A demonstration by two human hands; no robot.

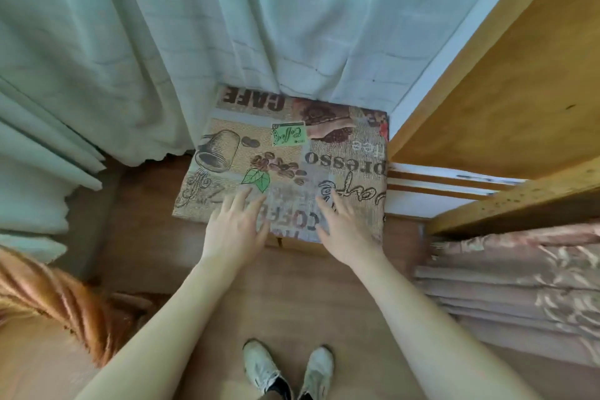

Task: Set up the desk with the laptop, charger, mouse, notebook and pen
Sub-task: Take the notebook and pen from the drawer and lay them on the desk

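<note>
Two hands, left (235, 227) & right (345, 230), fingers spread, empty, over the coffee-print cloth (285, 159) on the worktop; cloth could bunch/slide if pushed.

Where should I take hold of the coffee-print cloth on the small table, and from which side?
Grip the coffee-print cloth at its near hanging edge, coming from the front where the left hand and right hand rest flat. The curtain drapes over its far edge, blocking that side.

Pale curtains (162, 42), wooden bunk frame (506, 107)
</note>
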